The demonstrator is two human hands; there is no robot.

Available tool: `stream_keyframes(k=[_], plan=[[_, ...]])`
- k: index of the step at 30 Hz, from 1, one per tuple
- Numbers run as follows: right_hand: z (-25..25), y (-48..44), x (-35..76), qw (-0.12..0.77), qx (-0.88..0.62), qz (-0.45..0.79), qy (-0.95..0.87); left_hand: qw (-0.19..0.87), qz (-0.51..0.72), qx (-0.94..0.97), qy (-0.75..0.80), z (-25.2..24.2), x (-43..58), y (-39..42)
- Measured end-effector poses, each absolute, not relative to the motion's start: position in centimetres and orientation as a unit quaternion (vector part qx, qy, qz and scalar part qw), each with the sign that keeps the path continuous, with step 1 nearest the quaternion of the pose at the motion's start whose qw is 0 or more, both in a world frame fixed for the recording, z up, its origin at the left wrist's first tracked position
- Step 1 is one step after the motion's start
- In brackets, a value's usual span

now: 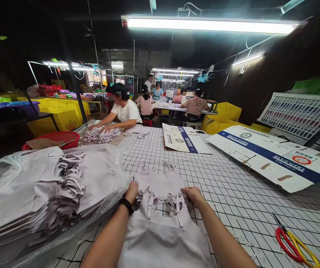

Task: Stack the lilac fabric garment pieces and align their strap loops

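I'd judge my work to be only partway along. On the white gridded table point(227, 186), the big stack of pale garments point(22, 190) at nine o'clock lies in clear plastic, so plenty seems left. Straight ahead at twelve, the far garment point(160, 182) is laid flat, and below it, reaching to six o'clock, spreads the near garment point(162, 242), its straps point(149, 204) loose and bunched. My left hand point(132, 192) pinches the far garment's left edge and my right hand point(195, 196) its right edge, so smoothing or lining up looks unfinished.

Counting down in size: one table; two flattened cartons, the large carton point(266, 156) at two o'clock and the small carton point(186, 139) at one; one stack, too layered to count; two garments before me, though I can't tell how many layers; one red basin point(76, 140) at ten; one pair of scissors point(294, 243) at about three; one dark bracelet point(127, 205) on my left wrist.
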State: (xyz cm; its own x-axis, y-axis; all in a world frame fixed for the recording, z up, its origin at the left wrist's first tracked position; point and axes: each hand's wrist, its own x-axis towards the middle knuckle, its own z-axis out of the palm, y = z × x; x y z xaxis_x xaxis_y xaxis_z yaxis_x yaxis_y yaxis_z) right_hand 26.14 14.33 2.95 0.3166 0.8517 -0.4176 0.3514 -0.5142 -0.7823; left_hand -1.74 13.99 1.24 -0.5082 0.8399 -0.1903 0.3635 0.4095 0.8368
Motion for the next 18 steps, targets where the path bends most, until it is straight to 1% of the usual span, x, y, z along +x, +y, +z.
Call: stream_keyframes(k=[4, 12, 18], plan=[[3.2, 14.5, 26.3, 0.282, -0.742, 0.479, -0.376, 0.316, 0.363, 0.388, 0.786, 1.6, -1.8, 14.3], [2.6, 15.2, 26.8, 0.322, -0.717, 0.522, -0.331, 0.277, 0.369, 0.399, 0.792, 1.8, -1.6, 14.1], [4.2, 15.4, 26.5, 0.429, -0.676, 0.537, -0.266, 0.277, 0.418, 0.393, 0.77, 3.2, -1.1, 14.5]])
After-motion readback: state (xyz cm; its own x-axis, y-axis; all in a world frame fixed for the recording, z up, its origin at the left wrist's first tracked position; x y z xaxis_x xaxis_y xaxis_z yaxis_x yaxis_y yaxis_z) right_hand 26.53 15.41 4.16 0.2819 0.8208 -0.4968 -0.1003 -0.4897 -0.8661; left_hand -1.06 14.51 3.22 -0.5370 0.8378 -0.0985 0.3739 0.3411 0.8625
